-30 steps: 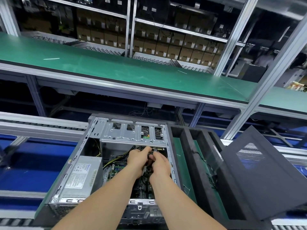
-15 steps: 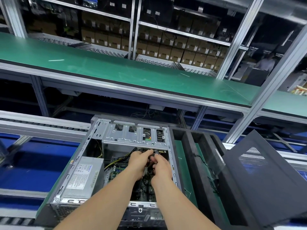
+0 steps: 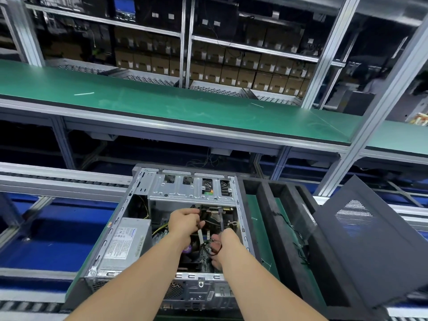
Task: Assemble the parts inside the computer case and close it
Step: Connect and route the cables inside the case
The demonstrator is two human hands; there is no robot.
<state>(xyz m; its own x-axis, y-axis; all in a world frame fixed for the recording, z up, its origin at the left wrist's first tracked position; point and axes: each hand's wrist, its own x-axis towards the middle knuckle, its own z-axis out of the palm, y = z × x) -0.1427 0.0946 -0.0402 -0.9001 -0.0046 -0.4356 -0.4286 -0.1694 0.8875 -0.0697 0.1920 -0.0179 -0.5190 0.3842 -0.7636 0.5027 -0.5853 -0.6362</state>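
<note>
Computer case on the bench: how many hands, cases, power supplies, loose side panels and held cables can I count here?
Hands: 2, left hand and right hand
Open computer case: 1
Power supply: 1
Loose side panel: 1
Cable held between both hands: 1
Total: 6

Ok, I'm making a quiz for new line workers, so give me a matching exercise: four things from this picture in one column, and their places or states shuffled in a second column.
Things
1. power supply
2. side panel
3. left hand
4. cardboard boxes

Places or states
A. stacked behind the green shelf
B. pinching a cable inside the case
C. off the case, leaning to its right
D. sitting inside the case, along its left side

Pairs: 1-D, 2-C, 3-B, 4-A
</note>
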